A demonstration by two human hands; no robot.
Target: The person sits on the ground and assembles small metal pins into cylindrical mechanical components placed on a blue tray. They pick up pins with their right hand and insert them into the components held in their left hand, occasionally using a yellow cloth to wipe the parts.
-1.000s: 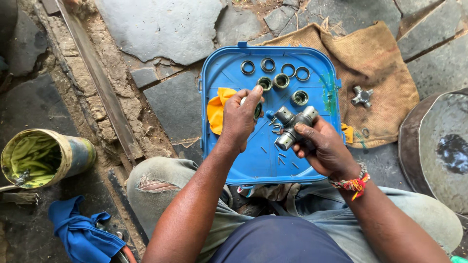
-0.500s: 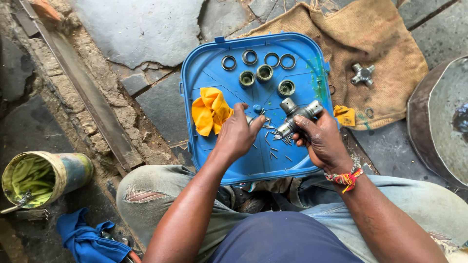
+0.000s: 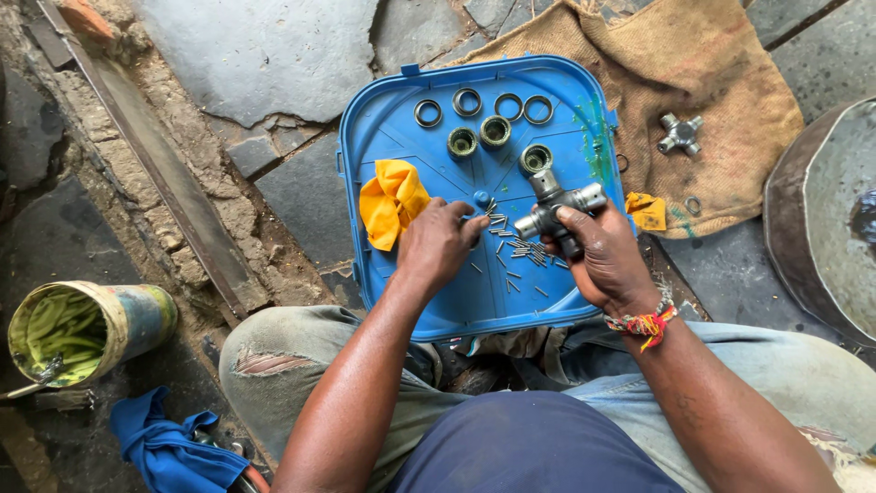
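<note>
Right hand [image 3: 607,260] clenched around a metal cross-shaped joint [image 3: 557,212], gripping its lower arm, held over the 3 o'clock side of the blue plastic tray [image 3: 401,301]. Left hand [image 3: 436,245] palm down on the tray centre, fingers curled, fingertips [image 3: 474,224] pinching at the scattered small needle rollers [image 3: 516,248]; can't tell if one is actually gripped. Yellow cloth [image 3: 391,203] just beside the left hand at 10 o'clock, on the tray. Three bearing cups [image 3: 495,131] and four thin rings [image 3: 467,101] sit at the tray's 12 o'clock edge. Burlap sack [image 3: 703,100] at 2 o'clock from the tray, a second cross joint [image 3: 681,133] lying on it. Tin of green grease [image 3: 87,329] at 8 o'clock, well apart. Blue rag [image 3: 164,447] at 7 o'clock. Metal basin [image 3: 812,219] at 3 o'clock. Stone floor [image 3: 246,55] underneath.
</note>
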